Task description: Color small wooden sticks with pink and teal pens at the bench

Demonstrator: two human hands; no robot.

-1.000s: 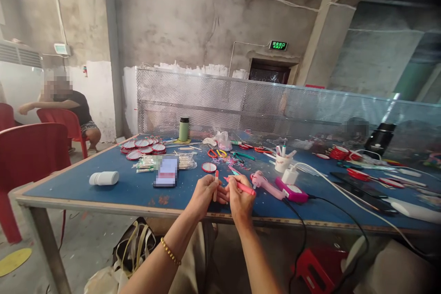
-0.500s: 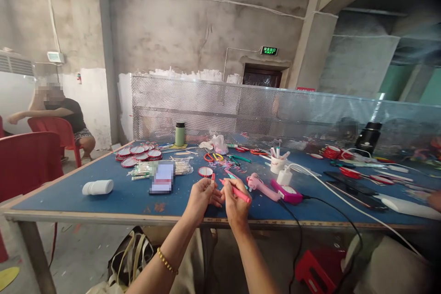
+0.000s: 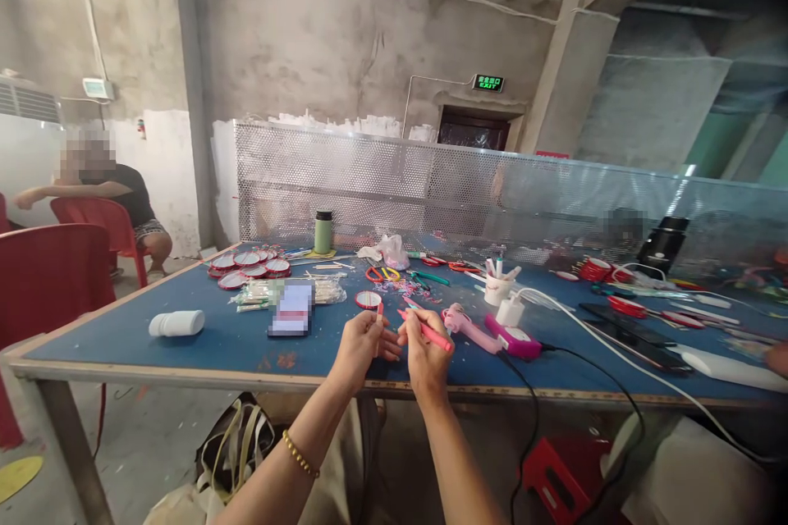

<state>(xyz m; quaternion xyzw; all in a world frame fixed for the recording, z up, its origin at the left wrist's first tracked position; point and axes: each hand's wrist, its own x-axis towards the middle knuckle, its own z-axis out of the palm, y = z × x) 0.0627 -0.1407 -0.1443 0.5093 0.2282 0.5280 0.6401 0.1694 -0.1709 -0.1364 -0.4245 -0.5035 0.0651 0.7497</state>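
My left hand (image 3: pixel 362 343) is closed around a thin wooden stick with a red tip (image 3: pixel 379 313), held upright over the near edge of the blue table (image 3: pixel 215 340). My right hand (image 3: pixel 426 353) grips a pink-red pen-like tool (image 3: pixel 429 331) that points left toward the stick. Both hands meet at the fingertips. A small round red-rimmed mirror (image 3: pixel 368 299) lies just beyond them.
A pink glue gun (image 3: pixel 469 323), a magenta charger with black cable (image 3: pixel 515 339), a white bottle (image 3: pixel 176 322), several round mirrors (image 3: pixel 249 264), a bag of sticks (image 3: pixel 326 290), a green flask (image 3: pixel 323 231), scissors and a cup lie on the table. Red chairs (image 3: pixel 52 271) and a seated person (image 3: pixel 104 180) are at left.
The view shifted slightly. My hands stay together at the table edge holding the stick and the tool, with only small movements.
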